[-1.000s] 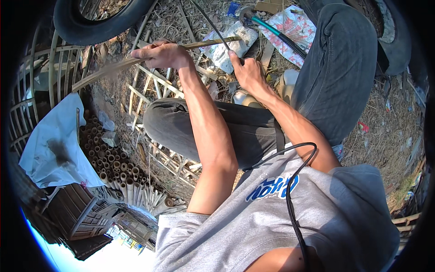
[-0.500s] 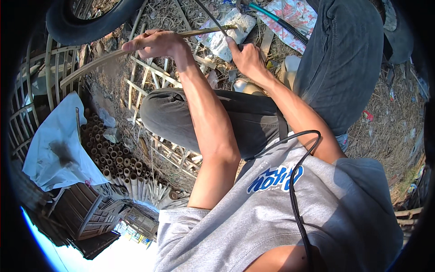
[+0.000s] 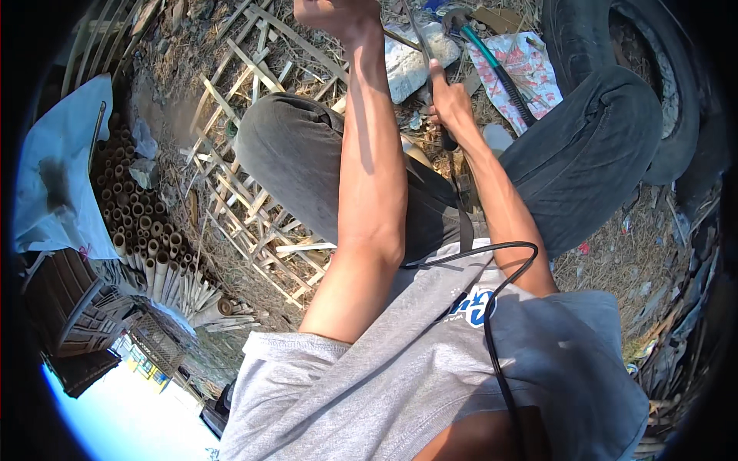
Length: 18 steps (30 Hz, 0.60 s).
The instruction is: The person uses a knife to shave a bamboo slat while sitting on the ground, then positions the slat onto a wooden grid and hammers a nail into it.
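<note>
My left hand [image 3: 338, 14] is at the top edge and partly cut off, its fingers curled closed. Just right of its wrist shows a short piece of the split bamboo strip [image 3: 400, 37]; the rest is out of view or behind the arm. My right hand [image 3: 452, 106] is wrapped around the dark handle of a long knife [image 3: 417, 29]. The blade points up and away, passing over a whitish block [image 3: 415, 67] on the ground. Beyond the right hand, a hammer [image 3: 500, 73] with a teal and black handle lies on a red-and-white printed sheet [image 3: 538, 65].
A lattice of bamboo strips [image 3: 238, 200] lies left of my bent knees. Further left are stacked bamboo tubes [image 3: 138, 207] and a white sheet [image 3: 61, 169]. A tyre [image 3: 673, 92] stands at the far right. A black cable [image 3: 492, 338] hangs over my grey shirt.
My left hand has moved up and right, to the picture's edge, carrying the bamboo strip mostly out of view. The right hand and knife have shifted right. The whole view has turned.
</note>
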### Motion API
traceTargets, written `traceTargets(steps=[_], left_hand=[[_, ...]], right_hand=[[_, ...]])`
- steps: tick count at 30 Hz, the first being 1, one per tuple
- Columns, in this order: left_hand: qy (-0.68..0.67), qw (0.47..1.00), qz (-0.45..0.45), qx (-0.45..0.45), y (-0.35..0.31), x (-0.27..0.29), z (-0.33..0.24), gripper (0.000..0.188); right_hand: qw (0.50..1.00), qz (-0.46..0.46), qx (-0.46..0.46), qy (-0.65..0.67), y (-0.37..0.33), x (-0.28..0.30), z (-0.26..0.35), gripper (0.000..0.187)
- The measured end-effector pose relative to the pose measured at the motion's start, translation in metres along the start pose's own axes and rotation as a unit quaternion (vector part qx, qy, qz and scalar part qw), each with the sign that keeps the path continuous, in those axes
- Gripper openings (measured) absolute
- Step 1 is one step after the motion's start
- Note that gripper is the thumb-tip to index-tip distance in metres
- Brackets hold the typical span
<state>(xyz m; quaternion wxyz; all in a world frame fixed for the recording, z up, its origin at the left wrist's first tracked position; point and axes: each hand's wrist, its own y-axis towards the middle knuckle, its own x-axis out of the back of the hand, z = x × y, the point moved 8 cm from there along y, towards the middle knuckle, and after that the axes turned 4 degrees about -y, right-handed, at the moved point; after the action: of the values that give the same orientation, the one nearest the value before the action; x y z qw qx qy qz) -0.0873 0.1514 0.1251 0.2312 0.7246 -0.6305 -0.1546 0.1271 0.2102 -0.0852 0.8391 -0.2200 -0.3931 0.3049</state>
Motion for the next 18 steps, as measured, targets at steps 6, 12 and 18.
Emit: traceTargets(steps=[6, 12, 18], left_hand=[[-0.037, 0.999, -0.018, 0.019, 0.002, 0.006, -0.002, 0.082], [-0.092, 0.996, 0.002, 0.019, 0.001, -0.002, -0.01, 0.076], [-0.095, 0.995, 0.018, 0.036, 0.002, -0.006, -0.002, 0.073]], right_hand=[[0.955, 0.086, 0.13, 0.253, -0.062, 0.057, 0.105, 0.086], [0.988, 0.099, -0.058, 0.1, -0.023, -0.002, 0.004, 0.072], [0.951, 0.086, 0.108, 0.275, -0.064, 0.068, 0.113, 0.073]])
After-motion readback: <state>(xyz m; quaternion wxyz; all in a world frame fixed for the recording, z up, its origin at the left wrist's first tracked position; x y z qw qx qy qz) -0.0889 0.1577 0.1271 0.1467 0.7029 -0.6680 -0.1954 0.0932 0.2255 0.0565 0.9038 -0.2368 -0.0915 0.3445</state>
